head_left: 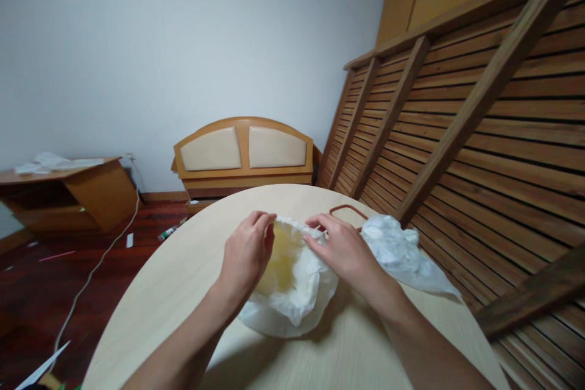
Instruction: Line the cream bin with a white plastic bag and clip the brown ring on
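Fingers (269, 219) of the left hand (242, 251) were pinched on the far rim of a bowl-shaped white plastic item (299, 283), while the right hand (343, 242) touched the same rim a little to the right, thumb and index finger apart with the edge between them; how firmly they gripped, I cannot tell. This item sat on the pale round desk (178, 292), its mouth facing up toward the wearer, its rim gathered and ruffled, its inside yellowish, and its near side drooping in crumpled folds. Just beyond the right hand lay a crumpled translucent plastic bag (390, 247) near the desk's right edge, and a brown angular loop (347, 207) showed partly behind that hand. On the right, a slatted wooden panel (439, 152) leaned beside the desk. Farther left, a white cord (98, 268) trailed over the dark red floor (31, 317) toward a low cabinet (95, 195). Behind the desk, a headboard (244, 146) with two cream pads stood before the pale wall (192, 42).
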`<action>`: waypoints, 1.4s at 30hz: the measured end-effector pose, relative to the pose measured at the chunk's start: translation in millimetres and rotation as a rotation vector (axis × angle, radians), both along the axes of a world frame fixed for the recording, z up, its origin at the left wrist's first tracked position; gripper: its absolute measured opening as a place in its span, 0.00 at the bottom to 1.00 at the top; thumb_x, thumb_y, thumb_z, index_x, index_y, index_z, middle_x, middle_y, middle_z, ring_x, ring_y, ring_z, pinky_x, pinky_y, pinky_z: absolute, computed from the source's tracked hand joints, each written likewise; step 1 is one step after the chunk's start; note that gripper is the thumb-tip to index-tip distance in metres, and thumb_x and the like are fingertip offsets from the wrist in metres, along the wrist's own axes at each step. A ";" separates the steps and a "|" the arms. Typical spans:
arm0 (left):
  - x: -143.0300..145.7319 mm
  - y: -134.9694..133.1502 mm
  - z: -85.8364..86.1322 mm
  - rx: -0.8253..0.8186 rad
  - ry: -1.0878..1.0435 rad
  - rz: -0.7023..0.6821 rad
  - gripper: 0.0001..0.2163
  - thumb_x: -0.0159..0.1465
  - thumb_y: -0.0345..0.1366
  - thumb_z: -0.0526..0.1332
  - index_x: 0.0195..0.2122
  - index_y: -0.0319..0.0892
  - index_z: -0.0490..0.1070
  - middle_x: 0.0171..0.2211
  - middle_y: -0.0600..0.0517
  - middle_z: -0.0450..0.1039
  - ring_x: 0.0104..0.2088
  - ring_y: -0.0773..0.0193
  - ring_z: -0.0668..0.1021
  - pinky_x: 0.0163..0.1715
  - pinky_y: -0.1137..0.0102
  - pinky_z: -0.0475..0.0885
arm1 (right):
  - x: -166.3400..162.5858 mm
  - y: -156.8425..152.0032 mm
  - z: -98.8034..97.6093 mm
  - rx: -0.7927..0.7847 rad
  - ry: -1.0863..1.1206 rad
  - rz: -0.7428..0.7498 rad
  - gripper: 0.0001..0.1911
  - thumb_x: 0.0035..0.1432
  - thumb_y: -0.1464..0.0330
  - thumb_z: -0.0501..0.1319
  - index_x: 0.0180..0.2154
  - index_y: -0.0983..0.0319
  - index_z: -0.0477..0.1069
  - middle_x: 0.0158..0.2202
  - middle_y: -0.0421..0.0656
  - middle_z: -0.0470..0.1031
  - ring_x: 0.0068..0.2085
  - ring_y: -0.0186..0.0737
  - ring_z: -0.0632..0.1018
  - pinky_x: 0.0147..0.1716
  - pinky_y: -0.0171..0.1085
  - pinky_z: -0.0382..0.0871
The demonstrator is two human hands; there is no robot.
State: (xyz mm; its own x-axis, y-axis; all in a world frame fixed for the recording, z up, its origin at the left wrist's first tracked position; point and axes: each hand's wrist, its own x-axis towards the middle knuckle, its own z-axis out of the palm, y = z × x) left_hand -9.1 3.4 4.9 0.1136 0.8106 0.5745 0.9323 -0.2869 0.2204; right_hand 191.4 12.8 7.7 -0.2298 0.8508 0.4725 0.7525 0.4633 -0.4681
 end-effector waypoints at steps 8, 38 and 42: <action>-1.5 -0.1 0.9 -0.033 0.008 0.023 0.11 0.67 0.27 0.57 0.47 0.45 0.75 0.45 0.50 0.79 0.38 0.60 0.82 0.35 0.70 0.74 | -0.2 1.1 -6.9 -0.119 0.004 0.094 0.18 0.65 0.72 0.57 0.55 0.61 0.73 0.52 0.49 0.80 0.52 0.48 0.80 0.53 0.45 0.70; 2.3 -6.3 5.2 -0.108 -0.079 -0.190 0.07 0.67 0.33 0.61 0.43 0.48 0.78 0.41 0.52 0.80 0.39 0.61 0.82 0.38 0.69 0.74 | 1.4 -5.2 -4.5 0.048 -0.031 0.024 0.26 0.59 0.76 0.57 0.58 0.62 0.70 0.56 0.51 0.77 0.55 0.48 0.78 0.55 0.47 0.72; 0.4 -5.2 5.9 -0.133 -0.081 -0.102 0.06 0.67 0.32 0.62 0.41 0.47 0.78 0.40 0.52 0.81 0.37 0.61 0.82 0.35 0.71 0.72 | 5.1 -8.1 -4.3 0.012 -0.072 -0.007 0.25 0.59 0.73 0.61 0.58 0.63 0.70 0.55 0.52 0.77 0.53 0.50 0.79 0.52 0.47 0.73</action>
